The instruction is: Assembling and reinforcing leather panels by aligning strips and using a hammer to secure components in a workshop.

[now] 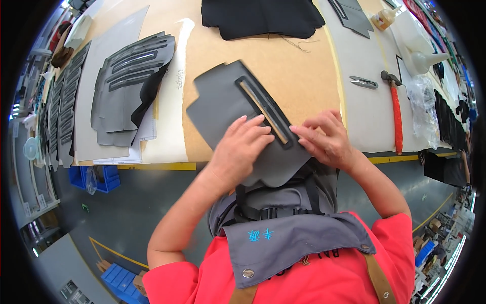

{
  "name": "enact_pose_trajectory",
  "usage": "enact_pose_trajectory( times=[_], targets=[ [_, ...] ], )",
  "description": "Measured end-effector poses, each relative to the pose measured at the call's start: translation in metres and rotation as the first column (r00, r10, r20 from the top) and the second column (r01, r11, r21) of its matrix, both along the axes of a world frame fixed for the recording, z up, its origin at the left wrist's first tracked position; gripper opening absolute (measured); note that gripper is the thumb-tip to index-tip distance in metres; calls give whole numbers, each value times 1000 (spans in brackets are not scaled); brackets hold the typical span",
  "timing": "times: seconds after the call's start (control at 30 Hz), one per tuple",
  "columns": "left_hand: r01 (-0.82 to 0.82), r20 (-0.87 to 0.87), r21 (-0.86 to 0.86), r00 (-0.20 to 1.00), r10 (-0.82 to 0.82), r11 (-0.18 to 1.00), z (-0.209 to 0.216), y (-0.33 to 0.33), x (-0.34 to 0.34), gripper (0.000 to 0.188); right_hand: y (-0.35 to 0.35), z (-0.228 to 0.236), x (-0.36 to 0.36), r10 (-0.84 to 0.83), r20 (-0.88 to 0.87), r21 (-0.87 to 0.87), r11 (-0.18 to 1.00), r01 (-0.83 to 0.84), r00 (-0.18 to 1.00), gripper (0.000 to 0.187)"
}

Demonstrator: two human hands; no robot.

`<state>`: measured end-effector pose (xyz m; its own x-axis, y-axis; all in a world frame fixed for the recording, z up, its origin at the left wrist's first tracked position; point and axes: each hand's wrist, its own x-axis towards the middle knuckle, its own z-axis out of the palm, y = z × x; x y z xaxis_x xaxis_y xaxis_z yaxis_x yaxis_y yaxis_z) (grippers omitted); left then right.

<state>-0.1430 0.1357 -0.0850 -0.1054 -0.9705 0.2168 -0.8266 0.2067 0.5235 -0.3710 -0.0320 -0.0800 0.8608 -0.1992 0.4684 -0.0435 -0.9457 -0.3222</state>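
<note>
A grey sheet-material panel [215,101] with a notched corner lies at an angle over the table's front edge. A long slot framed with black strip [276,109] runs through it, and the tan table top shows through the opening. My left hand [238,149] rests on the panel beside the slot, fingers stretched out and holding nothing. At the panel's right edge, near the slot's lower end, my right hand [326,139] has thumb and forefinger closed on the material. Its other fingers are curled.
Stacked grey slotted pieces [119,96] lie at left. Black fabric [263,17] sits at the far side. To the right are thread snips [363,82], a red-handled hammer [396,116], a white nozzle bottle [422,62] and crumpled clear plastic [424,104]. A blue bin [107,178] stands below the table.
</note>
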Motion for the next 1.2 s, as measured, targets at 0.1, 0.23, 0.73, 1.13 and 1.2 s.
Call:
enact_pose_trajectory(
  times=[0.1, 0.23, 0.73, 1.13, 1.2],
  targets=[
    [77, -16, 42, 997, -76, 996, 11, -4, 46, 41, -13, 10, 25, -55, 11, 36, 998, 55, 998, 28],
    [-355, 86, -22, 931, 355, 935, 14, -9, 39, 35, -40, 3, 64, -76, 49, 81, 994, 72, 996, 20],
    [-50, -206, -71, 978, 34, 996, 21, -72, 73, 46, 2, 28, 69, -94, -155, 307, 942, 138, 983, 11],
    [-408, 208, -181, 873, 440, 895, -11, 55, 53, 37, 21, -5, 139, 73, -200, 335, 942, -2, 977, 11],
    [-386, 218, -173, 882, 417, 906, -13, 55, 56, 36, 24, -4, 141, 61, -208, 318, 948, 8, 976, 13]
  ],
)
